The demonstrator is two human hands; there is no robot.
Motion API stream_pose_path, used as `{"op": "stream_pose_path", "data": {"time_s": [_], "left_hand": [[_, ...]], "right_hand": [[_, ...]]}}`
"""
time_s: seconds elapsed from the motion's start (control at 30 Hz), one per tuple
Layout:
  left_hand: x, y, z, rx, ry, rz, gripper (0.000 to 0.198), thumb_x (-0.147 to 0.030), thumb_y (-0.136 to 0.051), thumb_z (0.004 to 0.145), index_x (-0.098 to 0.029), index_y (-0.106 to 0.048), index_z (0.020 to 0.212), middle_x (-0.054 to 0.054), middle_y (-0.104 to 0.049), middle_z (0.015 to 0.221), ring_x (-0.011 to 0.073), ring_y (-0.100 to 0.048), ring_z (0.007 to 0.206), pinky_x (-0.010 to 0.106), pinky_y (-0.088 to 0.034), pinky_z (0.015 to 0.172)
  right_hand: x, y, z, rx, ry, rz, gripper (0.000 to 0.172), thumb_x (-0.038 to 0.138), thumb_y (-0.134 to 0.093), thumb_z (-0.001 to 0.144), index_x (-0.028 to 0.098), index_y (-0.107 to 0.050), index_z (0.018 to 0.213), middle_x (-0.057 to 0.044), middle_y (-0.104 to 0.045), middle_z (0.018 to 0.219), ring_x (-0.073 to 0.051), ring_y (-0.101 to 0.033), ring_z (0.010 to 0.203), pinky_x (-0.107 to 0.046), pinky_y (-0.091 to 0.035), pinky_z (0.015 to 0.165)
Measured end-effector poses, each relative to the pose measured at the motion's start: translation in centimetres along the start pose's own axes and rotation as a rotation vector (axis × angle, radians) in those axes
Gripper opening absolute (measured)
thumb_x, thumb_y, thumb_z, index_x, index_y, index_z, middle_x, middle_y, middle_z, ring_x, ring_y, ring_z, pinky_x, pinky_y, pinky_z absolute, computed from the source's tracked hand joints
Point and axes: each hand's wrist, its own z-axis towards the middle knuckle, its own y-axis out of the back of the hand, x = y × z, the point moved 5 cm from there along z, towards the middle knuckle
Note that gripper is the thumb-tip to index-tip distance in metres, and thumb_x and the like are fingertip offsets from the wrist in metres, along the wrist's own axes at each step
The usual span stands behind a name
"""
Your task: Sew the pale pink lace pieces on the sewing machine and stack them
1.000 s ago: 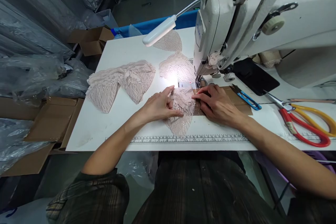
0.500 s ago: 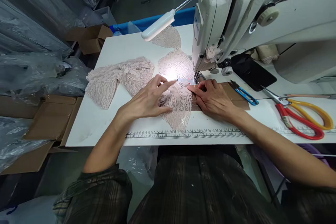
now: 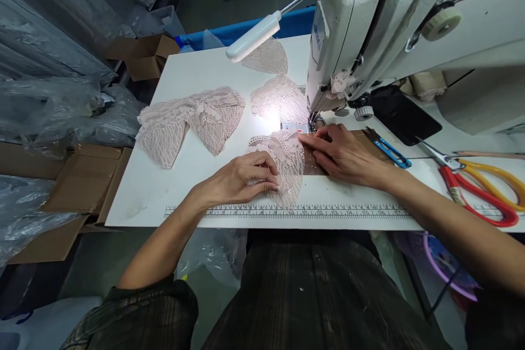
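A pale pink lace piece (image 3: 290,167) lies just in front of the sewing machine's presser foot (image 3: 314,120). Curled over its lower left edge, my left hand (image 3: 244,178) pinches the lace between thumb and fingers. My right hand (image 3: 342,156) rests on a brown board (image 3: 315,168) right of the lace. Its bent fingers are drawn together, and the index fingertip grips the lace's upper right edge close to the foot. Behind, another lace section (image 3: 276,95) sits under the bright lamp light. A pair of joined lace cups (image 3: 192,120) lies flat on the left.
The white machine head (image 3: 332,38) rises at the back right, with a lamp (image 3: 254,38) beside it. Blue thread snips (image 3: 388,149), a black phone (image 3: 404,115) and red-and-yellow scissors (image 3: 478,186) lie on the right. A printed ruler (image 3: 328,211) runs along the table's front edge.
My left hand has moved down from the lace's upper part near the foot to its lower left edge, fingers now closed. The right hand stays near the foot. The view has shifted slightly.
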Motion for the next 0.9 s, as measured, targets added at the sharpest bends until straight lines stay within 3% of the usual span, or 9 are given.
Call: {"op": "stream_pose_path", "data": {"time_s": [0.13, 0.33, 0.67, 0.9], "left_hand": [[-0.8, -0.9, 0.2, -0.081, -0.061, 0.045, 0.016, -0.028, -0.067, 0.097, -0.017, -0.075, 0.088, 0.009, -0.073, 0.096, 0.0164, -0.068, 0.086, 0.031, -0.059, 0.074], [-0.5, -2.6, -0.1, -0.113, -0.114, 0.226, 0.016, -0.024, -0.065, 0.098, -0.015, -0.072, 0.087, 0.013, -0.076, 0.113, 0.0175, -0.072, 0.090, 0.036, -0.061, 0.081], [-0.7, -2.7, -0.5, -0.182, -0.243, 0.296, 0.006, -0.019, -0.072, 0.093, -0.015, -0.069, 0.096, 0.013, -0.077, 0.111, 0.0222, -0.076, 0.102, 0.040, -0.065, 0.085], [-0.6, -1.8, -0.5, -0.245, -0.183, 0.233, 0.011, -0.015, -0.073, 0.091, -0.017, -0.069, 0.102, 0.012, -0.077, 0.107, 0.0205, -0.075, 0.098, 0.036, -0.065, 0.079]], "right_hand": [[-0.3, 0.5, 0.2, -0.003, 0.070, 0.036, 0.046, 0.024, -0.039, 0.099, 0.027, -0.060, 0.140, -0.012, -0.057, 0.110, -0.025, -0.052, 0.099, -0.043, -0.050, 0.089], [0.1, 0.1, -0.2, -0.002, 0.015, 0.008, 0.045, 0.023, -0.042, 0.098, 0.025, -0.063, 0.137, -0.015, -0.060, 0.115, -0.030, -0.052, 0.103, -0.052, -0.048, 0.095], [0.1, 0.4, -0.5, -0.034, 0.006, 0.062, 0.043, 0.026, -0.041, 0.100, 0.022, -0.065, 0.135, -0.016, -0.060, 0.119, -0.030, -0.054, 0.106, -0.051, -0.049, 0.095], [-0.4, 0.7, -0.6, -0.014, 0.012, 0.209, 0.044, 0.023, -0.043, 0.098, 0.029, -0.065, 0.136, -0.011, -0.061, 0.122, -0.027, -0.055, 0.112, -0.053, -0.048, 0.105]]}}
